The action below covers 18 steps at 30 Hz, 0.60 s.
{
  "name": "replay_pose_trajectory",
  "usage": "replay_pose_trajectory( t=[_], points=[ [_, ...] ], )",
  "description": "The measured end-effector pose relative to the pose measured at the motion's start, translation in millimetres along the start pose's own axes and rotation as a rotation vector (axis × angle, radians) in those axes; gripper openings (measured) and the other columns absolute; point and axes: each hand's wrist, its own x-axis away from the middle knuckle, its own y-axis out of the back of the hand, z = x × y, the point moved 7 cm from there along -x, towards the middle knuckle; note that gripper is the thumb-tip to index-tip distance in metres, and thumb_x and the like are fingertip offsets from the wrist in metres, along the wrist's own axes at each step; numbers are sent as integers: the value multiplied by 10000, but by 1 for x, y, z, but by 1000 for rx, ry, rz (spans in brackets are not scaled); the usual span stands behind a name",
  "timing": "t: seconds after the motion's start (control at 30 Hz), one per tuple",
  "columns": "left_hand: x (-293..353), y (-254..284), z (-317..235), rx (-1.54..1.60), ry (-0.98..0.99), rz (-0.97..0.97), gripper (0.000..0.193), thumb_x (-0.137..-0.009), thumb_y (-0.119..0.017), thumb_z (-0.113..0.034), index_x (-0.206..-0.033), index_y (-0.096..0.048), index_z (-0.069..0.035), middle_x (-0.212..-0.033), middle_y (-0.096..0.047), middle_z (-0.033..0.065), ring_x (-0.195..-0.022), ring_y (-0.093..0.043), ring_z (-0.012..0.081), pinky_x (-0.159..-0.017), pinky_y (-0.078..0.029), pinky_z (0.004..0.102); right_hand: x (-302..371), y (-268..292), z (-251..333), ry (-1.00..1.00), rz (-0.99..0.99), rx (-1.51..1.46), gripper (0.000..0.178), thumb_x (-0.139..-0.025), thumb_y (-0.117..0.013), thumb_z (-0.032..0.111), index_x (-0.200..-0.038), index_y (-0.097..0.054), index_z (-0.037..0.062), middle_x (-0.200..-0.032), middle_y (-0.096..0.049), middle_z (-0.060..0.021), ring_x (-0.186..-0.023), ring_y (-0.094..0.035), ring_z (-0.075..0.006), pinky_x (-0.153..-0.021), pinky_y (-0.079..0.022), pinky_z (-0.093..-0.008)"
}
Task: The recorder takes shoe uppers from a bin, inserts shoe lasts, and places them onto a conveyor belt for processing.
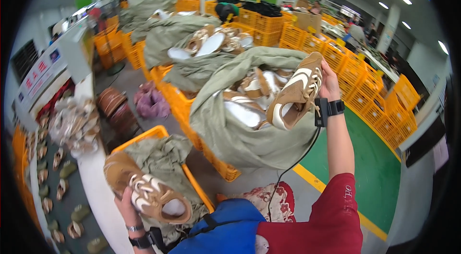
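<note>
In my left hand point(126, 208) is a brown sneaker point(149, 191) with white stripes and white laces, toe pointing up and left, above a yellow crate point(144, 134) lined with grey-green cloth. My right hand point(329, 80) is raised on the far right side and grips a matching brown-and-white sneaker point(300, 88), its toe up and its opening toward me. Below that shoe, an open grey-green sack point(216, 129) bulges with several more such sneakers point(245, 112). Fingers of both hands are partly hidden behind the shoes.
On the left runs a dark conveyor point(67, 201) with shoe parts spaced along it, beside a white ledge point(91, 172). Yellow crates point(355, 69) line the back and right. A stool point(113, 102), purple cloth point(151, 99) and a patterned cushion point(264, 201) are nearby.
</note>
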Motion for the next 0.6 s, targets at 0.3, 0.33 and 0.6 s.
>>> replay_pose_trajectory(
  t=[0.3,0.33,0.6],
  points=[
    [77,50,-21,-66,1,-205,451,-747,-654,-165,-1110,-526,70,-1025,-602,113,-887,-573,193,-799,-453,302,23,-115,-151,-255,239,-111,369,-883,-505,61,-1241,-437,3,-1182,-533,-99,-1049,-530,-189,-920,-425,-334],
    [83,58,-21,-93,3,-224,455,-770,-626,-177,-1140,-508,59,-1062,-589,110,-928,-565,191,-824,-444,305,10,-98,-147,-210,165,-114,370,-881,-509,60,-1239,-438,3,-1172,-536,-102,-1045,-531,-195,-917,-426,-335],
    [122,124,-15,-241,34,-377,470,-810,-588,-186,-1192,-464,57,-1137,-554,121,-990,-548,204,-869,-425,312,-75,116,-47,257,-449,-78,293,-802,-471,-60,-1083,-462,20,-1012,-560,-144,-894,-585,-257,-796,-497,-431]
  ],
)
